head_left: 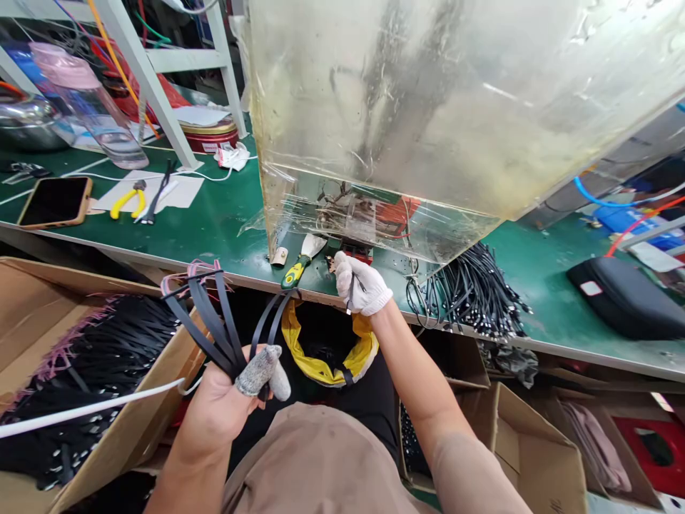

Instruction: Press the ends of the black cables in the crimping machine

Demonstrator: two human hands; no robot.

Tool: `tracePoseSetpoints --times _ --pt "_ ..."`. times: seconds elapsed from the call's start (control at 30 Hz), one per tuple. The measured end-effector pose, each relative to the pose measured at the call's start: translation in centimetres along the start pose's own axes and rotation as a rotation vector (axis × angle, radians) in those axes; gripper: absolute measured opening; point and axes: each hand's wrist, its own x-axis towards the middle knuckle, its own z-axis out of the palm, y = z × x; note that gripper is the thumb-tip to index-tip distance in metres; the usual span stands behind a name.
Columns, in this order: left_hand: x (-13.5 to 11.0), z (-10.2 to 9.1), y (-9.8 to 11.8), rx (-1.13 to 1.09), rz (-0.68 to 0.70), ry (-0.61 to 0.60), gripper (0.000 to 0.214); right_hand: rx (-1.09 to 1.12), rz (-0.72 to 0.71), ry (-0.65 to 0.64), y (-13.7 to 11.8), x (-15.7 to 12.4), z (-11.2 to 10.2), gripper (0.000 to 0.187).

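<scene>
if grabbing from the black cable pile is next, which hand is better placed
Probably the right hand: it is nearer the black cable pile, though it seems to pinch a dark piece. The left hand is farther off and holds several flat black strips.

A workshop, judging by its green workbench [219, 232], pliers [139, 188], scraper [296, 272] and carton [140, 403] of black cables [131, 328]

No wording can be read — the white label [210, 147] on the red tin [214, 138], the pale sticker [591, 288] on the black case [631, 300] and the dark marking [556, 505] on a cardboard box [540, 460] are illegible.
</scene>
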Motion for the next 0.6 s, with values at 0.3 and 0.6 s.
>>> tracePoseSetpoints --times 0.3,0.6 --pt "-1.7 1.5 1.4 0.070 -0.073 0.043 0.050 -0.133 -0.018 -0.149 0.2 -0.3 -1.2 0.024" --pt "-1.2 -0.7 -5.5 0.333 -0.271 -0.225 0.067 -0.324 0.330 -0.368 8.7 -0.1 -11.2 0.066"
